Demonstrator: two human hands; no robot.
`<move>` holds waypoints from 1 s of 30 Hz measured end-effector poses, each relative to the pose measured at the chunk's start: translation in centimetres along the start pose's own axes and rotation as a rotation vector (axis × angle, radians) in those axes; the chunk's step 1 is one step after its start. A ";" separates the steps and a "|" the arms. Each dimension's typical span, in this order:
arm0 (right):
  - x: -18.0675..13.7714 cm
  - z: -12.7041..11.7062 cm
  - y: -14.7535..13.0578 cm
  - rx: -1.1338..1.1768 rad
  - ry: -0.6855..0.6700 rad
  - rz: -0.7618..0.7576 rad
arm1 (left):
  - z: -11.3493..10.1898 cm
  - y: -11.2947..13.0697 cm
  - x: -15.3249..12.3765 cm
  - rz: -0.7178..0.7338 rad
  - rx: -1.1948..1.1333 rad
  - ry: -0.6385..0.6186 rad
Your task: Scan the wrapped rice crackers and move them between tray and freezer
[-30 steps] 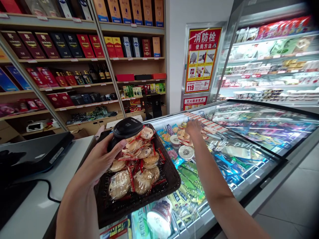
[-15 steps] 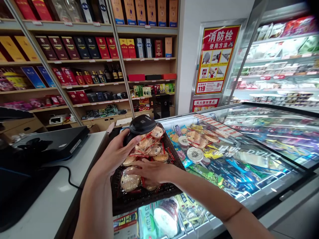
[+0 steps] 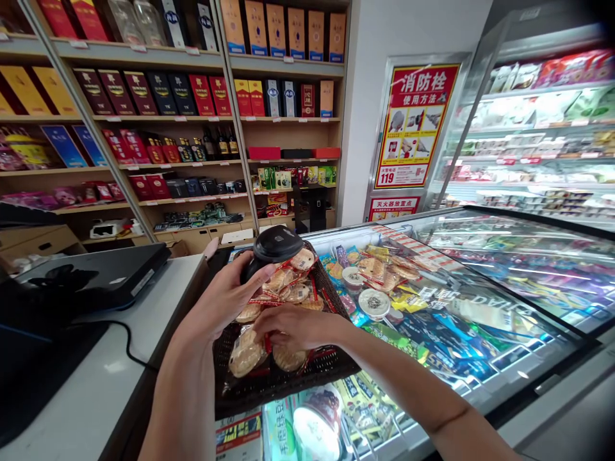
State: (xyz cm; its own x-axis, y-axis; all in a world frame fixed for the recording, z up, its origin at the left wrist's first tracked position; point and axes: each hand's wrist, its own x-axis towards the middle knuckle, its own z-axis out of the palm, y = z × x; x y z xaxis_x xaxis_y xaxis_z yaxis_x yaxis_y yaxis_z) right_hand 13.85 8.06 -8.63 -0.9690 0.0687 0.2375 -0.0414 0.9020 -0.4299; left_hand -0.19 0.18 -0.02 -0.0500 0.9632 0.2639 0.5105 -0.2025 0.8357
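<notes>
My left hand [image 3: 223, 294] is wrapped round the handle of a black barcode scanner [image 3: 276, 243], its head over the far part of a dark woven basket [image 3: 331, 374]. Several round biscuits in clear, red-edged wrappers lie in the basket. Lower down, my right hand [image 3: 300, 326] reaches in from the right, fingers bent down and closed at the edge of one wrapped biscuit [image 3: 246, 354]. That packet sits slightly tilted at the near left of the basket. Just under my right palm lies another wrapped biscuit [image 3: 289, 358]. My right fingertips are partly hidden.
The basket stands on a glass-topped freezer [image 3: 432, 256] full of ice cream packs and cups. A white counter [image 3: 120, 378] with a black device [image 3: 115, 269] and cable is at the left. Shelves of boxed bottles [image 3: 168, 93] stand behind; a red poster [image 3: 416, 125] hangs on the wall.
My right hand's fingers have curled down from lying spread over the packets to close on a wrapped biscuit, which has tilted. My left hand keeps the scanner in nearly the same place.
</notes>
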 end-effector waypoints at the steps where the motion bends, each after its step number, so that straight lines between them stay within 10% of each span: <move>1: -0.3 -0.6 0.0 -0.002 0.013 -0.007 | 0.0 0.1 0.0 0.002 0.004 0.002; 10: -5.8 -8.1 1.5 0.005 0.404 0.326 | -0.3 0.2 -0.1 -0.051 -0.018 -0.018; 30: -11.6 -11.3 5.1 0.012 0.799 0.739 | 0.8 -0.4 0.2 -0.033 0.046 -0.171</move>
State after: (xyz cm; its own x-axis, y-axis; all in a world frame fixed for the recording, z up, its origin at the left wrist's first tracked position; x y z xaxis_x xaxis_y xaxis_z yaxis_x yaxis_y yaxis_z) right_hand 27.66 16.66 -3.77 -0.3167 0.8541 0.4127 0.4802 0.5195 -0.7068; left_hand 0.28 0.62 -0.71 0.0775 0.9860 0.1476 0.5501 -0.1658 0.8185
